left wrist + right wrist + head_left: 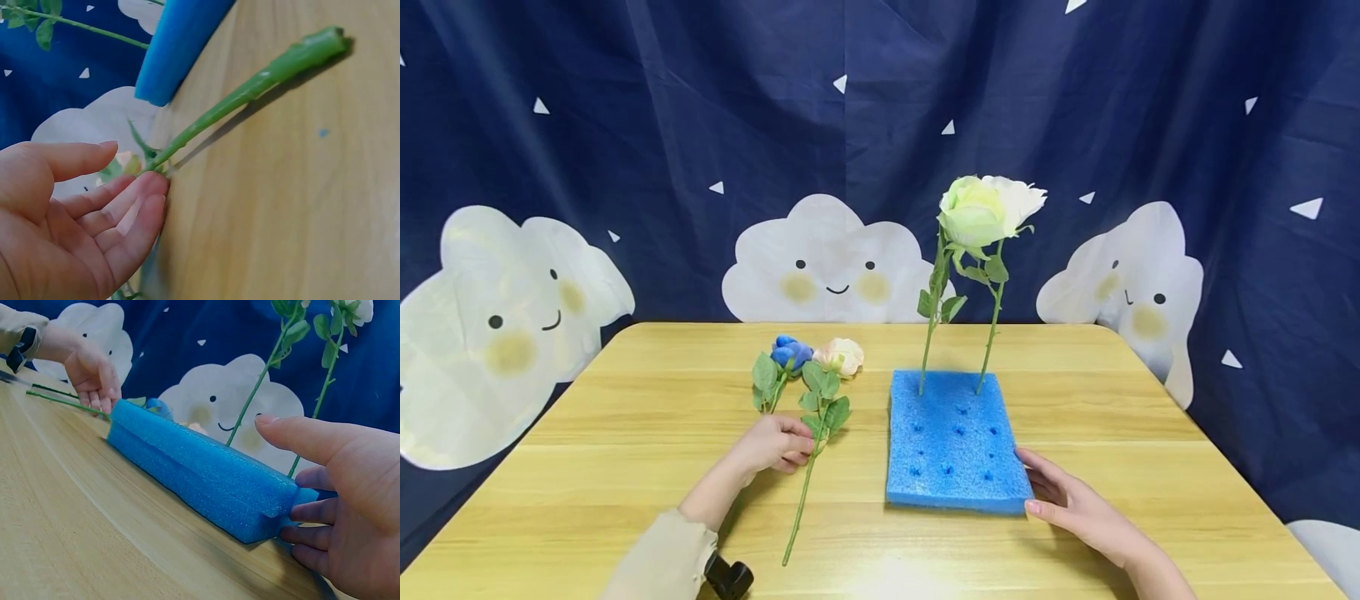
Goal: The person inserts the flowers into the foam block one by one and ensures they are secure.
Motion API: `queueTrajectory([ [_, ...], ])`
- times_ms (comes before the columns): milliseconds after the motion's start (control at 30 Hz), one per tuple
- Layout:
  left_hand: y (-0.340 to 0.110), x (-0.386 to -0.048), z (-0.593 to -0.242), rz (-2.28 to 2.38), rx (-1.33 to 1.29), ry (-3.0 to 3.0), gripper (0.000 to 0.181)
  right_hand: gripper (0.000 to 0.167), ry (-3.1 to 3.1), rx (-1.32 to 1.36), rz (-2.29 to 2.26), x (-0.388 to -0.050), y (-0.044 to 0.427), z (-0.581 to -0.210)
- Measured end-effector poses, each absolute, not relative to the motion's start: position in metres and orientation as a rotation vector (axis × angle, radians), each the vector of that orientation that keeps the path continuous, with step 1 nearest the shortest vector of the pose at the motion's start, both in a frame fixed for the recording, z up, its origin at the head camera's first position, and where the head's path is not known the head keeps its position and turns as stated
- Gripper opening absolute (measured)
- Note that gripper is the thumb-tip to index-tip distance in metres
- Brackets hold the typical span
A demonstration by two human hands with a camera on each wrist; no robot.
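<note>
My left hand (772, 443) reaches in beside the stem of a pale pink artificial rose (841, 357) lying on the table. In the left wrist view its fingertips touch the green stem (231, 103), while the thumb stands apart. A blue rose (792, 353) lies to the left of the pink one, its lower stem hidden by the hand. At the near right corner of a blue foam block (940, 446), my right hand (1078, 508) touches the side with relaxed fingers. A pale green rose (972, 215) and a white rose (1022, 202) stand upright in the block's far edge.
Several small holes dot the top of the foam. The wooden table (587, 492) runs back to a dark blue curtain (737, 100) printed with clouds. A black device (728, 577) is strapped at the left wrist.
</note>
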State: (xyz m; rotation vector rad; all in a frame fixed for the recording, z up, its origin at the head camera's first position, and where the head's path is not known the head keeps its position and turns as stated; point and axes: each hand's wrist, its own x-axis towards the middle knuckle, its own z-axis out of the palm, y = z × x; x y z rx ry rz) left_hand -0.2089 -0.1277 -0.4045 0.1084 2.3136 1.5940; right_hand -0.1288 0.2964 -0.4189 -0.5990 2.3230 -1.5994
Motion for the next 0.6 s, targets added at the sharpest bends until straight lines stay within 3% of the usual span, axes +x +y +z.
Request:
queueTrajectory([
  [400, -0.114, -0.212, -0.407, 1.465, 0.137, 2.410, 0.009, 0.060, 2.329, -0.584, -1.596, -0.127, 0.297, -0.419],
  [600, -0.106, -0.214, -0.409, 1.319, 0.156, 2.504, 0.017, 0.059, 2.344, -0.597, -1.587, -0.128, 0.297, -0.419],
])
